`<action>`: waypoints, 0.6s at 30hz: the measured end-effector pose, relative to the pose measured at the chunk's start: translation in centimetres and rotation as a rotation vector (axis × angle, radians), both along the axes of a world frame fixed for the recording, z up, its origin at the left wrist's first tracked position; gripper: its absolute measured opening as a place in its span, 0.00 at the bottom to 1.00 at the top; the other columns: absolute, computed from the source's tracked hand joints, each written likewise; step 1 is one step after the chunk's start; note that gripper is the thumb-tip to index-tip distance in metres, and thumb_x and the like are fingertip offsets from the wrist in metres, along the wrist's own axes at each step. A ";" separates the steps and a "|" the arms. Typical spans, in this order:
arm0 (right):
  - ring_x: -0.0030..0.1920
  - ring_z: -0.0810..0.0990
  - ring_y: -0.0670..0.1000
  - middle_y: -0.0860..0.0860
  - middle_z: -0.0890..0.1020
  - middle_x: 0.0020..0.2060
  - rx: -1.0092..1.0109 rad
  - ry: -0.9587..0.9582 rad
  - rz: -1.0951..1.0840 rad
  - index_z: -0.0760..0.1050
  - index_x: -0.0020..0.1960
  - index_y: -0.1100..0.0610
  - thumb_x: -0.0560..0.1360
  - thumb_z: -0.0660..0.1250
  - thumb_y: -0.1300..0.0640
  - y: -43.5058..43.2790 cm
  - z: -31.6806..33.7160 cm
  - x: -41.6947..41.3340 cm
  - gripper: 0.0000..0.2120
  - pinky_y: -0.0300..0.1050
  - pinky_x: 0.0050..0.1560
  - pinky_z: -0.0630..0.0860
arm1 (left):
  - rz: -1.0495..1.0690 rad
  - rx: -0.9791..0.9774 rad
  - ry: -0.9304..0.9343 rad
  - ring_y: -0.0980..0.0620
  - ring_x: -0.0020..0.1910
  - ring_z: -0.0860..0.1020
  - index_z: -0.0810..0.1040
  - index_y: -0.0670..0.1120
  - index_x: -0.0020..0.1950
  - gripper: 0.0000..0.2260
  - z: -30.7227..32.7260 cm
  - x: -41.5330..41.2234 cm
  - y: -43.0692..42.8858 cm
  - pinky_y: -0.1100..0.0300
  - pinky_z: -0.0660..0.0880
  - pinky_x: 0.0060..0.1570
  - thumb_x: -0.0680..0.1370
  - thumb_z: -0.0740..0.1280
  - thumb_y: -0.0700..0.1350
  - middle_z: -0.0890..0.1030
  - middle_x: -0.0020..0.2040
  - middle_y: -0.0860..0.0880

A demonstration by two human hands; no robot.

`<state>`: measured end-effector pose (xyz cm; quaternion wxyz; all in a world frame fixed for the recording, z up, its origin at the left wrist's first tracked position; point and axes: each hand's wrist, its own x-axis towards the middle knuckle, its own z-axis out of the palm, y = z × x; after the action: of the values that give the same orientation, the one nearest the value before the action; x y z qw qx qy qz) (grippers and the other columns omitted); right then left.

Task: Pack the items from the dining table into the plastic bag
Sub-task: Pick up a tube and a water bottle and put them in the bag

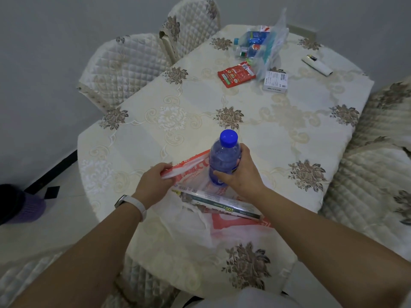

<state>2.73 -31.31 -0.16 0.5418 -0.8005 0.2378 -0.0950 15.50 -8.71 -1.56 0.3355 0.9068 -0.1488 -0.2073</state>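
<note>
At the table's near edge: right hand (241, 174) grips blue-capped bottle (224, 160) upright over plastic bag (222, 227) — left hand (153, 182) pinches its handle (long box (219, 202) inside). Far end: red packet (236, 74), white box (275, 81); open cloth between.

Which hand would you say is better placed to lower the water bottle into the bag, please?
Right. The right hand already grips the water bottle upright over the bag's mouth, while the left hand is busy pulling the plastic bag edge open.
</note>
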 end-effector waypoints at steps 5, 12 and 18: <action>0.55 0.75 0.32 0.36 0.74 0.55 -0.062 0.015 0.042 0.64 0.64 0.46 0.66 0.79 0.62 -0.1 0.8 -1.4 0.35 0.24 0.50 0.71 | -0.029 -0.051 -0.029 0.54 0.49 0.76 0.76 0.47 0.66 0.20 0.8 -1.4 0.9 0.65 0.70 0.45 0.75 0.73 0.47 0.78 0.53 0.53; 0.65 0.70 0.50 0.53 0.69 0.68 -0.299 0.186 0.016 0.62 0.74 0.58 0.76 0.70 0.50 1.3 2.9 -5.2 0.32 0.39 0.60 0.66 | -0.160 -0.101 -0.230 0.44 0.61 0.75 0.74 0.43 0.68 0.25 1.2 -2.9 2.0 0.54 0.70 0.62 0.73 0.75 0.43 0.77 0.63 0.43; 0.65 0.72 0.54 0.54 0.72 0.66 -0.602 0.206 0.030 0.69 0.70 0.59 0.76 0.68 0.48 2.0 4.0 -11.0 0.26 0.45 0.64 0.68 | -0.354 -0.044 -0.417 0.43 0.67 0.72 0.75 0.43 0.69 0.24 2.1 -5.7 1.1 0.51 0.65 0.68 0.75 0.73 0.47 0.75 0.68 0.42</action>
<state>-8.24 -29.34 3.83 0.2552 -0.9337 0.2410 -0.0713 9.78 -7.61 0.56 0.2757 0.8823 -0.3754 -0.0681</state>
